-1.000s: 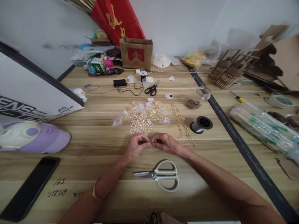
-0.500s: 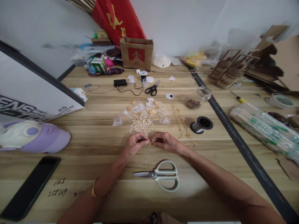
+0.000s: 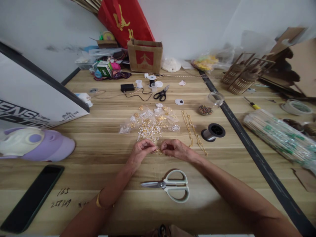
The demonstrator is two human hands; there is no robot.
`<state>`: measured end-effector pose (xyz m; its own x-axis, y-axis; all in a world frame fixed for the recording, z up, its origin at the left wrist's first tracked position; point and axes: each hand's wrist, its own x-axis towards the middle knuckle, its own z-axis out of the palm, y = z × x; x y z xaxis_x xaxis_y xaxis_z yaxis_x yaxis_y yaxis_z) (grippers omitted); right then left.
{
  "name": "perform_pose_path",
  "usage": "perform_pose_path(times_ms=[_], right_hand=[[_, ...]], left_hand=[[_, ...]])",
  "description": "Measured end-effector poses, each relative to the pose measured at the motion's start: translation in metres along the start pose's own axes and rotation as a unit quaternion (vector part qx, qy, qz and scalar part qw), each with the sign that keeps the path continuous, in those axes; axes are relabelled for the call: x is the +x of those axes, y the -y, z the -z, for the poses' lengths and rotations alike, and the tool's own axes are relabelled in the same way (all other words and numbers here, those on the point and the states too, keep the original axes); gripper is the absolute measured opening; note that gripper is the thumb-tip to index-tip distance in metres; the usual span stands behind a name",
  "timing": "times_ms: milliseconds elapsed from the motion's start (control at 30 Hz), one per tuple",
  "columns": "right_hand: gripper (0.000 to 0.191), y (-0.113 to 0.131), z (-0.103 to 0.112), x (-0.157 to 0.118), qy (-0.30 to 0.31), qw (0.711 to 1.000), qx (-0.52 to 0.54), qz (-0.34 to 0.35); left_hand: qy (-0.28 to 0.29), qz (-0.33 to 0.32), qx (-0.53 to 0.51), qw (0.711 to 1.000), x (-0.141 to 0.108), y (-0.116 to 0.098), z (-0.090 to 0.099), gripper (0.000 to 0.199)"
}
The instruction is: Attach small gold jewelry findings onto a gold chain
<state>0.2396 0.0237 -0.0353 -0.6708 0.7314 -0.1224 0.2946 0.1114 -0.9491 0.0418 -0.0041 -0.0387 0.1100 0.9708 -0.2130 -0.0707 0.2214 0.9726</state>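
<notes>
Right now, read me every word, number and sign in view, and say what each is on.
"165": handwritten on the table.
"258369": below it; marks beside it are blurred.
"ENS": cut off, on the white box.
"AOYECHE": same box, first letter unclear; smaller print blurred.
Red bag, brown paper bag, green box: markings too unclear to read.

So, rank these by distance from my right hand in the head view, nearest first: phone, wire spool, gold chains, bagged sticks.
From the right hand:
1. Gold chains, just to its right.
2. Wire spool, right of the chains.
3. Bagged sticks, at the far right.
4. Phone, at the far left.
</notes>
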Motion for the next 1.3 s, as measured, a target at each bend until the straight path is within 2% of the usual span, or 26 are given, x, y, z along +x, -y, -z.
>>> perform_pose_path(times_ms=[200, 333, 467, 567, 700, 767, 1000, 1300], right_hand=[[0.017, 0.01, 0.006, -0.005, -0.054, 0.995, -0.081, 0.037], [0.028, 0.025, 0.013, -0.01, -0.087, 0.971, -0.189, 0.113], [0.033, 0.033, 0.015, -0.012, -0.098, 0.954, -0.242, 0.15], [0.029, 0.036, 0.012, -0.011, -0.087, 0.955, -0.256, 0.121], [0.013, 0.042, 0.009, -0.007, -0.028, 0.973, -0.23, 0.011], [0.009, 0.043, 0.008, -0.005, -0.008, 0.979, -0.203, -0.015], [0.011, 0.034, 0.005, 0.001, 0.007, 0.99, -0.142, 0.0], [0.016, 0.038, 0.01, 0.001, 0.013, 0.994, -0.105, 0.014]], left_hand=[[0.018, 0.021, -0.023, 0.999, -0.003, -0.002, -0.002, 0.022], [0.034, 0.029, -0.027, 0.999, -0.005, -0.005, -0.004, 0.022], [0.039, 0.028, -0.037, 0.998, -0.006, -0.005, -0.005, 0.023], [0.04, 0.022, -0.038, 0.998, -0.006, -0.005, -0.006, 0.024], [0.038, 0.017, -0.038, 0.998, -0.007, -0.006, -0.006, 0.023], [0.04, 0.017, -0.038, 0.998, -0.007, -0.007, -0.006, 0.023], [0.051, 0.021, -0.036, 0.998, -0.008, -0.008, -0.004, 0.023], [0.072, 0.019, -0.033, 0.997, -0.006, -0.007, -0.003, 0.023]])
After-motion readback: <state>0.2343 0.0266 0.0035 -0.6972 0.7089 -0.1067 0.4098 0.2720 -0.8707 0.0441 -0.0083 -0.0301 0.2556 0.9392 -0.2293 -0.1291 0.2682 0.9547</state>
